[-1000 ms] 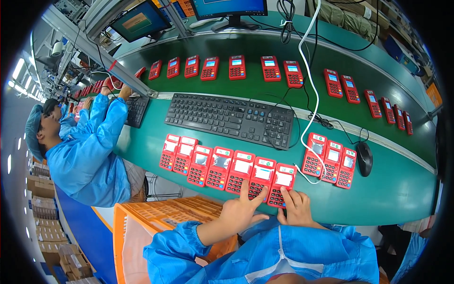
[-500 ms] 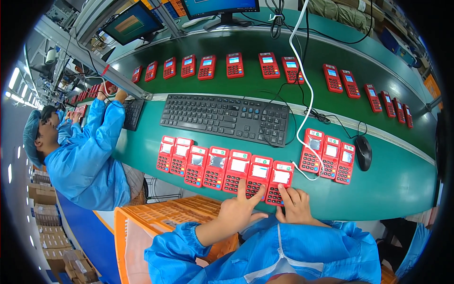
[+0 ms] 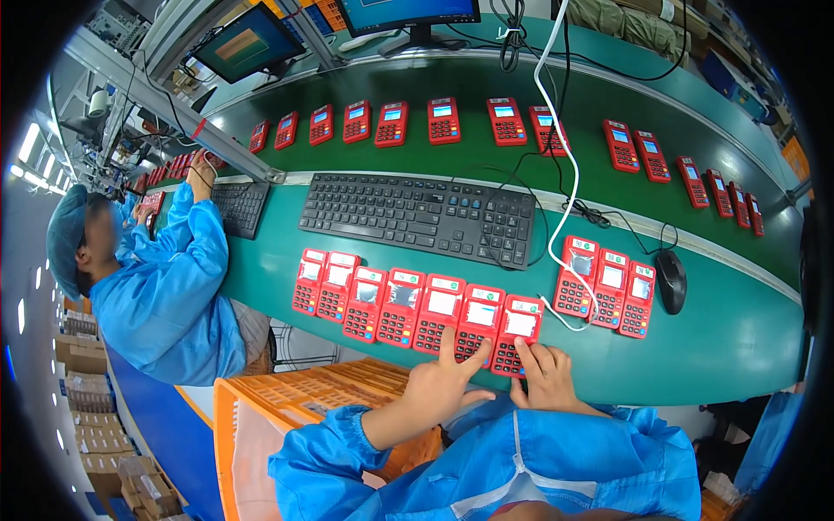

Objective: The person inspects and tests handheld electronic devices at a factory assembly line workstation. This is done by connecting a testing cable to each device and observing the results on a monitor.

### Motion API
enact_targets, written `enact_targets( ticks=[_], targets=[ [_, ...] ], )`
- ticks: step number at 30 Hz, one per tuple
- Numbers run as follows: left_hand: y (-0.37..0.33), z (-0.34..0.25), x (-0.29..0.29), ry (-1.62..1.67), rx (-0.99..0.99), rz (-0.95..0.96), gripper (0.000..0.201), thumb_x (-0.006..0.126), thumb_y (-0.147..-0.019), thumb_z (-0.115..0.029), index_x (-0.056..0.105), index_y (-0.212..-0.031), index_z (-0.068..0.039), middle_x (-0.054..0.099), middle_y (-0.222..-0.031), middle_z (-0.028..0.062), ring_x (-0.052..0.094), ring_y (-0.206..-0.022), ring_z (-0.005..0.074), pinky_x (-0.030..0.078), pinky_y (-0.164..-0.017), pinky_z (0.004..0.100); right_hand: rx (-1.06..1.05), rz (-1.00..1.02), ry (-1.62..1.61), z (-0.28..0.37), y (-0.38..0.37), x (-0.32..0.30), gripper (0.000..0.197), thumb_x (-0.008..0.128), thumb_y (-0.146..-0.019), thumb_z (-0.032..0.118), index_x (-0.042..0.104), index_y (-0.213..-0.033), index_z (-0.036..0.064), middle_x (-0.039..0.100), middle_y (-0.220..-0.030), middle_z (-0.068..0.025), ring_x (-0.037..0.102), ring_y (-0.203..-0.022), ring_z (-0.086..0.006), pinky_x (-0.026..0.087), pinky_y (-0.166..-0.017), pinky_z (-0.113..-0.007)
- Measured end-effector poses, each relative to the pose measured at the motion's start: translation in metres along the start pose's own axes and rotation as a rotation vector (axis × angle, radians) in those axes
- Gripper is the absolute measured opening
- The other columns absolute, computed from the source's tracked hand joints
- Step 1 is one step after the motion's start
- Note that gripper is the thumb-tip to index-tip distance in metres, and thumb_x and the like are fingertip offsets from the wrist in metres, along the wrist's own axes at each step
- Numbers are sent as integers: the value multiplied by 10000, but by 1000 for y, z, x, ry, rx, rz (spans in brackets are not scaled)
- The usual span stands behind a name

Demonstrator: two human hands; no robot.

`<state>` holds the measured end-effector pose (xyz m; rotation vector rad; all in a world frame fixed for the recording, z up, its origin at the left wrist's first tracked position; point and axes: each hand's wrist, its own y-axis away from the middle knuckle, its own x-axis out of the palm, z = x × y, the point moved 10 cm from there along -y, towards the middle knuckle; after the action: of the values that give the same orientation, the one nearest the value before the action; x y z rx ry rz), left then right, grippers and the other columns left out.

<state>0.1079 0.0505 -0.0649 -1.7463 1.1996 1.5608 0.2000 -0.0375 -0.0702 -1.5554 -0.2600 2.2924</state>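
A row of several red handheld keypad terminals (image 3: 408,304) lies along the near edge of the green workbench (image 3: 721,347). My left hand (image 3: 445,382) reaches over the bench edge, with its index finger on the keypad of the second terminal from the right (image 3: 476,323). My right hand (image 3: 544,375) rests with fingertips on the keypad of the rightmost terminal (image 3: 516,326). Neither hand grips anything. Three more red terminals (image 3: 608,286) lie to the right, and a white cable (image 3: 569,165) runs down to them.
A black keyboard (image 3: 417,217) lies behind the row, a black mouse (image 3: 671,280) at right. More red terminals (image 3: 443,120) sit on the dark green belt beyond, below monitors (image 3: 252,42). A co-worker in blue (image 3: 165,286) works at left. An orange crate (image 3: 295,408) stands below the bench.
The view has shifted slightly. Both hands stay on the keypads of the two rightmost terminals in the row, fingers moving only a little.
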Motion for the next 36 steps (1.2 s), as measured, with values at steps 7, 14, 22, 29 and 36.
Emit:
enact_targets(
  ticks=[7,14,22,29,36],
  targets=[
    [0,0,0,6,16,7,790,643,-680,-614,398,-1343,-262,337,-1238,323,621,-619,347,530,-517,348,-9,-18,-15,-1,3,-3,662,667,-650,176,482,-1281,91,478,-1116,-84,419,-951,-262,363,-817,-385],
    [0,-1,-2,14,31,-5,785,650,-678,-608,409,-1338,-259,334,-1237,327,618,-607,347,529,-517,348,18,-33,-46,-3,7,-6,612,687,-629,172,535,-1219,115,490,-1118,-64,410,-958,-249,347,-838,-368],
    [2,2,-4,-6,28,0,768,663,-690,-573,410,-1338,-248,346,-1241,295,620,-630,321,528,-526,351,-36,-175,-177,-2,15,-23,312,690,-609,93,669,-914,153,524,-1033,-26,407,-922,-241,349,-815,-345],
    [21,0,-19,-19,47,-89,717,665,-742,-474,404,-1339,-177,412,-1178,230,624,-684,303,529,-544,343,8,-176,-189,-12,16,-24,292,676,-602,44,671,-880,135,527,-1026,-41,408,-909,-251,361,-787,-343],
    [25,-18,-8,-40,156,-1,690,666,-752,-431,421,-1317,-120,438,-1001,164,609,-734,269,512,-507,314,-1,-186,-210,-10,16,-26,272,663,-596,40,676,-854,122,529,-1011,-51,422,-897,-259,361,-779,-351]
  ],
)
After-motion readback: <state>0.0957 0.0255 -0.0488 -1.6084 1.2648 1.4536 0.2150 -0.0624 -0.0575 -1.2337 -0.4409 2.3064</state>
